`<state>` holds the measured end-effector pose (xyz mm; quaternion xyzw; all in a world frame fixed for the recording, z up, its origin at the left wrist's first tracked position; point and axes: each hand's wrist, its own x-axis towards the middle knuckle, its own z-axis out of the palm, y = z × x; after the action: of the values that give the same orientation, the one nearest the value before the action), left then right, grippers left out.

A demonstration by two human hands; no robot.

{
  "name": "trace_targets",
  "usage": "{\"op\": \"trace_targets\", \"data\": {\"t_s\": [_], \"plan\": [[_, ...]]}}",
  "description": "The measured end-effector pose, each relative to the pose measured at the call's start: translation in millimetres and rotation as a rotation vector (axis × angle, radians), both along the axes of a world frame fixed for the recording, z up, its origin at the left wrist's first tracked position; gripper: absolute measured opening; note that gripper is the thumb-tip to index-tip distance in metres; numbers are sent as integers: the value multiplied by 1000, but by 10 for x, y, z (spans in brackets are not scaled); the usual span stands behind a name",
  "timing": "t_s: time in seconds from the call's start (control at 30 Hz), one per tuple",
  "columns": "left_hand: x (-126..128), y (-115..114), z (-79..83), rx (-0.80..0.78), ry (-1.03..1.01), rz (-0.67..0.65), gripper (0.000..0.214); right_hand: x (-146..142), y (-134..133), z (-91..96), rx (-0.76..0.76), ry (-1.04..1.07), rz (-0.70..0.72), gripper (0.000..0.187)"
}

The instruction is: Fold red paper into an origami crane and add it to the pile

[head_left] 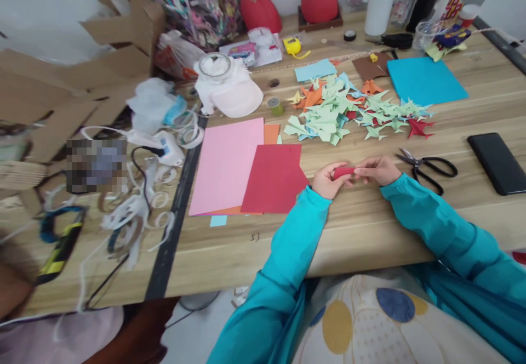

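A small folded piece of red paper (pixel 343 172) is pinched between my two hands above the wooden table. My left hand (pixel 327 181) grips its left end, with the fingers curled round it. At the other end, the thumb and fingertips of my right hand (pixel 378 170) close on the paper. Just left of my hands lies a sheet of red paper (pixel 272 180), partly over a pink sheet (pixel 230 161) and some orange paper. Black-handled scissors (pixel 427 164) rest to the right of my right hand. Beyond my hands is a pile of folded paper cranes (pixel 329 109), mostly pale green.
A phone (pixel 499 162) lies at the right. Blue paper (pixel 425 80), a yellow tape measure (pixel 292 46) and a white bottle (pixel 381 2) are farther back. Left of a dark strip (pixel 175 216) are tangled cords, a power strip (pixel 170 147) and a cutter (pixel 61 249). Another person sits there.
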<state>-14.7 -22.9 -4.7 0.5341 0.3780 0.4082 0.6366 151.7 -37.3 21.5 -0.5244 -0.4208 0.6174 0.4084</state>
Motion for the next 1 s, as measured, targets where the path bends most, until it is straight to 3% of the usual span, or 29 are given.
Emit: {"op": "trace_targets", "data": {"t_s": [0.17,0.47,0.63,0.87,1.0], "plan": [[3,-17,38,46,-13,58,51,14,42,-22,-111,229,36,41],[34,-3,38,98,-36,138,63,-8,54,-104,49,20,11,39],[60,-3,69,196,142,180,48,-39,40,-142,199,-57,28,38],[44,43,24,221,210,239,44,-30,43,-119,86,112,140,46],[41,18,37,238,220,305,41,-67,26,-106,136,15,100,44]]}}
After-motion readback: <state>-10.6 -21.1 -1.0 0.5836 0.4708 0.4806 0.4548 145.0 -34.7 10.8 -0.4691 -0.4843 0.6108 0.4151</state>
